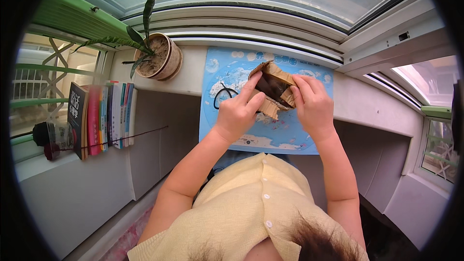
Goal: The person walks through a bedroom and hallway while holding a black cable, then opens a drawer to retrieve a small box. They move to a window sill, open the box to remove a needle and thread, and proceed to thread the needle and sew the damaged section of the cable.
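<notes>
A blue map sheet (227, 75) lay on the white sill (193, 79) at upper centre of the frame. At upper left stood a potted plant (157, 58), with a row of books (101, 118) below it. Over the map, the left hand (238, 112) and right hand (311, 104) pinched the edges of a torn brown paper package (273, 89). Black scissors (223, 94) lay just left of it.

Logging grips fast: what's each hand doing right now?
Left hand: closed on the brown paper package, index finger extended along it.
Right hand: closed on the same package's right edge.
</notes>
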Tool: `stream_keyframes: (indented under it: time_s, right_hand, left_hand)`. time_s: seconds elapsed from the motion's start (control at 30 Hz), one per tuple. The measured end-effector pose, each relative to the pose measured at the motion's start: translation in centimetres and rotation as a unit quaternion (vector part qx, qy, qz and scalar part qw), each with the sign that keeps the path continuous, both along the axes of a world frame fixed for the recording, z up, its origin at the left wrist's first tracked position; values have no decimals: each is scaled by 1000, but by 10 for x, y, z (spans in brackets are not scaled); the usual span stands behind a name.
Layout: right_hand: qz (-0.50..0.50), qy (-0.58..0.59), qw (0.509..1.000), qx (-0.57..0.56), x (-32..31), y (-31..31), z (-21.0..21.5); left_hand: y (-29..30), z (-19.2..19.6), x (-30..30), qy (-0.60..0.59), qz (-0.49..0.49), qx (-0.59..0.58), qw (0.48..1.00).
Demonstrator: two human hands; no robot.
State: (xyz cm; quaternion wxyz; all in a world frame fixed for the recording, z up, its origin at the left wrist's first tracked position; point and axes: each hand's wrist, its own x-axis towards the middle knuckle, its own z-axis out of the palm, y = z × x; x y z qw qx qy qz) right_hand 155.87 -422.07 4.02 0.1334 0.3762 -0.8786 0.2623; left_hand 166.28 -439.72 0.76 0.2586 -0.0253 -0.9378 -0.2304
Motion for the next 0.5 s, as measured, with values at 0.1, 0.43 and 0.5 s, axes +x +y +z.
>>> stream_keyframes:
  time_s: [0.1,0.43,0.5]
  right_hand:
    - [-9,-8,1000,13,1,-2,4]
    - [-5,-19,999,26,5,-6,8]
    - [28,19,999,31,7,-10,8]
  left_hand:
    - [0,-6,3,-4,6,15,1000]
    - [4,-13,8,29,28,65,997]
    - [4,-14,8,36,28,73,996]
